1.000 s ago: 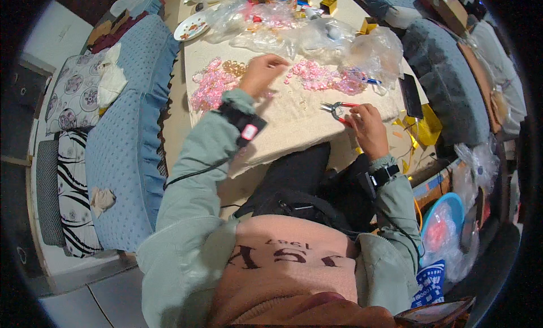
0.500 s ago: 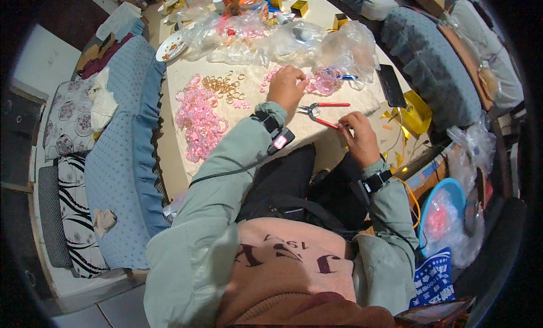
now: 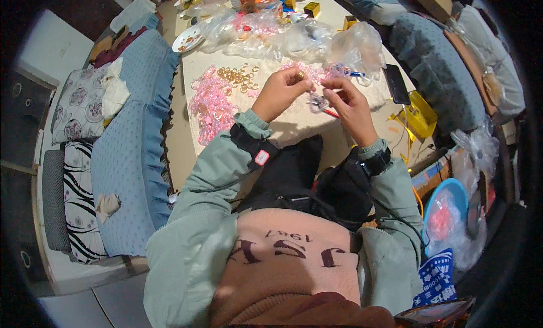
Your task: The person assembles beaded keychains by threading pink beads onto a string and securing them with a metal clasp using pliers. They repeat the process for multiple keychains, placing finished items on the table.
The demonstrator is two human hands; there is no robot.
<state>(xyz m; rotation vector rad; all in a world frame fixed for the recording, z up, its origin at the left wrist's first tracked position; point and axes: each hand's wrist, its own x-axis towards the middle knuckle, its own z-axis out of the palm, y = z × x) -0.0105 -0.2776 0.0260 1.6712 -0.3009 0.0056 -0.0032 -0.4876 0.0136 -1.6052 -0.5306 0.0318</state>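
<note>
Red pliers handle [image 3: 332,113], long axis aslant, end toward lower right

Bead pile [image 3: 212,104] left, phone [image 3: 397,83] right, on table [image 3: 334,5]

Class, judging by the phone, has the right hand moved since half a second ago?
Yes: against the phone, the right hand has moved forward and leftward.

Sofa [image 3: 133,158]: it stands at the left, covered in dotted blue.
Cushion [image 3: 85,118]: with round patterns, a white cloth [image 3: 116,93] touches it.
Plate [image 3: 179,45]: white, near the left edge of the table [image 3: 331,8].
Phone [image 3: 396,84]: black, near the right edge.
Basin [image 3: 438,193]: blue, it holds clear plastic [image 3: 452,237].
</note>
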